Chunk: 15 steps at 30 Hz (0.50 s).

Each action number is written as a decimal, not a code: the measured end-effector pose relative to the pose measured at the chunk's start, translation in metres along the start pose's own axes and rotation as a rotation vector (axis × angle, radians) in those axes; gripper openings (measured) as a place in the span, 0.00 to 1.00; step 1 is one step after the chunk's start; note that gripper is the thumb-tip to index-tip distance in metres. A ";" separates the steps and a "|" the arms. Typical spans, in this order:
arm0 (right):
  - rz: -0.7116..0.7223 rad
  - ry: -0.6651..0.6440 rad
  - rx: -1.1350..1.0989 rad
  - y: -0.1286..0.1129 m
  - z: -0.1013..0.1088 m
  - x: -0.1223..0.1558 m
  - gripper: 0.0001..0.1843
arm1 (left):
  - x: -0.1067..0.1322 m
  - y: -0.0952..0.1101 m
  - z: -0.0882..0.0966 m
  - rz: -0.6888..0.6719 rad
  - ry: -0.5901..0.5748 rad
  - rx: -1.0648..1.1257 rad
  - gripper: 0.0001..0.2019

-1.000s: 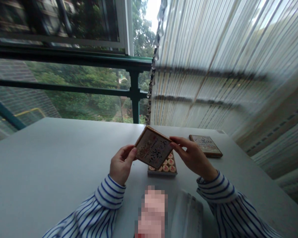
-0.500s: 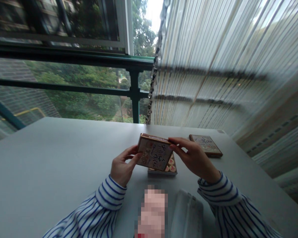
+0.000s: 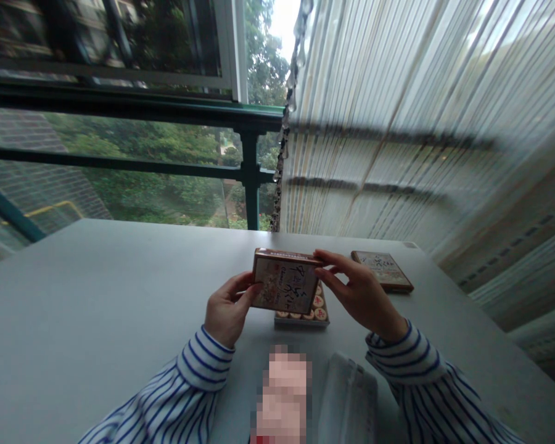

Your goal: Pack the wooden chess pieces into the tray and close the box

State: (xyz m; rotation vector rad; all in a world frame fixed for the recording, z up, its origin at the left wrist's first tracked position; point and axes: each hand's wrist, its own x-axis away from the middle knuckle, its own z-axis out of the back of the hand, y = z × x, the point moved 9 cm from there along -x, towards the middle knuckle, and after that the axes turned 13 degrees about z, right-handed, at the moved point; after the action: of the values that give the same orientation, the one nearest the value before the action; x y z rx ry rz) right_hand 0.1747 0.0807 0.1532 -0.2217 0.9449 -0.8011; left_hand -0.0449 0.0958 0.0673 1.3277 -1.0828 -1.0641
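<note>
Both hands hold a brown-edged box lid printed with dark Chinese characters, raised above the table. My left hand pinches its left edge between thumb and fingers. At the upper right corner, my right hand grips it the same way. Below and partly behind the lid sits an open tray of round Chinese chess pieces with red characters. Much of the tray is hidden by the lid.
A similar printed box lies at the back right of the white table. A pale translucent plastic case rests near the front, beside a pixelated patch. Behind the table are a green railing and a string curtain.
The lid has shifted slightly left and turned to a more level angle, uncovering a little more of the tray's front row. Both hands keep their hold.
</note>
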 end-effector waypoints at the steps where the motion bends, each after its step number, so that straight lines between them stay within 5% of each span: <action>1: -0.010 0.003 0.001 0.001 0.000 0.000 0.19 | -0.001 0.000 0.001 0.006 0.007 0.014 0.15; 15: -0.026 -0.044 -0.063 0.003 -0.014 0.003 0.21 | -0.003 -0.016 0.003 0.155 0.040 0.277 0.20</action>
State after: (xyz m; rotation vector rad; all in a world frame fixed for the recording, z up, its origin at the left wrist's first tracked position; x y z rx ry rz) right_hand 0.1657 0.0827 0.1416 -0.3054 0.9283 -0.7879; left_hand -0.0483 0.0981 0.0516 1.4485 -1.3148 -0.7902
